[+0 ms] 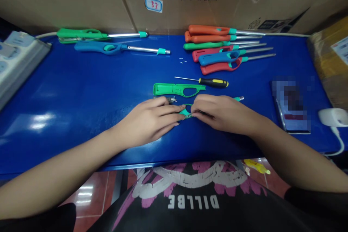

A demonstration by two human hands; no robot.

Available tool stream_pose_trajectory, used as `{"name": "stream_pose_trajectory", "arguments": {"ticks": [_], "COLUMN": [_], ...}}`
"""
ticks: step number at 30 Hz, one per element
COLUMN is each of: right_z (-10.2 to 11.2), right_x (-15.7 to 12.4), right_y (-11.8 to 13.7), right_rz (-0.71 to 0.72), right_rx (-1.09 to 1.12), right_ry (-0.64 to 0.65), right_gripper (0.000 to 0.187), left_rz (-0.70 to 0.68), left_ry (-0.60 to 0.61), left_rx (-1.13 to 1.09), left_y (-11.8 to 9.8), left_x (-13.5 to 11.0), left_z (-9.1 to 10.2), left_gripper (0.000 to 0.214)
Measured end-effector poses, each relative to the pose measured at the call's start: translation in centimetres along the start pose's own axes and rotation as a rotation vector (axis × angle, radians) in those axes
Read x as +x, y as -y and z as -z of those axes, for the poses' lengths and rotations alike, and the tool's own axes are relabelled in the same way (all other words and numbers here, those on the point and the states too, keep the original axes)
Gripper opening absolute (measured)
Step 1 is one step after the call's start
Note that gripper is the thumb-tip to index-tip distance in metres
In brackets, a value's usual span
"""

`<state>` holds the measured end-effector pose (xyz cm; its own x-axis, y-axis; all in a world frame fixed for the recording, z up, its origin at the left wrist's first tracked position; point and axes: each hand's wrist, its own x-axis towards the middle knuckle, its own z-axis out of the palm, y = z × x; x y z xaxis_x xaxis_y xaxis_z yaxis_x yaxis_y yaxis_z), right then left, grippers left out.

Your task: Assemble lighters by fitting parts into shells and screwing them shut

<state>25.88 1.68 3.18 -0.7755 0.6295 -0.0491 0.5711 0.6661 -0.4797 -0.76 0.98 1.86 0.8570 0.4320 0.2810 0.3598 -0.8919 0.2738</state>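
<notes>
My left hand (153, 117) presses its fingertips on a green lighter casing (185, 111) lying on the table. My right hand (223, 112) is closed in a pinch at the same casing's trigger opening; a thin piece shows at its fingertips, too small to name. Beyond the right hand a teal-collared metal tip (239, 98) pokes out. A small metal lighter part (172, 99) lies just past my left fingers, partly hidden. Behind the hands rest the other green casing half (165, 89), inner side up, and a black and yellow screwdriver (213, 82).
Several long-necked lighters (217, 59) lie at the back right, and a blue lighter (95, 47) and a green one (78, 33) at the back left. Tiny screws (181, 62) sit mid-table. A phone (290, 107), charger (333, 117) and power strip (24, 61) flank the blue table (67, 116).
</notes>
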Motion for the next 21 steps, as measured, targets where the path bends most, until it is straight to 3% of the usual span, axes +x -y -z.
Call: {"name": "stream_pose_trajectory", "arguments": {"ticks": [16,21], "right_z": [0.8,1.1], "right_x": [-0.5,-0.6], "right_y": [-0.3,-0.4], "right_rz": [0.025,0.052], "right_rx": [0.202,0.206], "right_ry": [-0.033,0.013], "right_gripper": [0.007,0.01], "left_rz": [-0.053,-0.05], "left_ry": [-0.053,-0.07], "left_rx": [0.061,0.064], "left_y": [0.1,0.1], "left_x": [-0.2,-0.2], "left_z": [-0.1,-0.2], "left_gripper": [0.024,0.026]}}
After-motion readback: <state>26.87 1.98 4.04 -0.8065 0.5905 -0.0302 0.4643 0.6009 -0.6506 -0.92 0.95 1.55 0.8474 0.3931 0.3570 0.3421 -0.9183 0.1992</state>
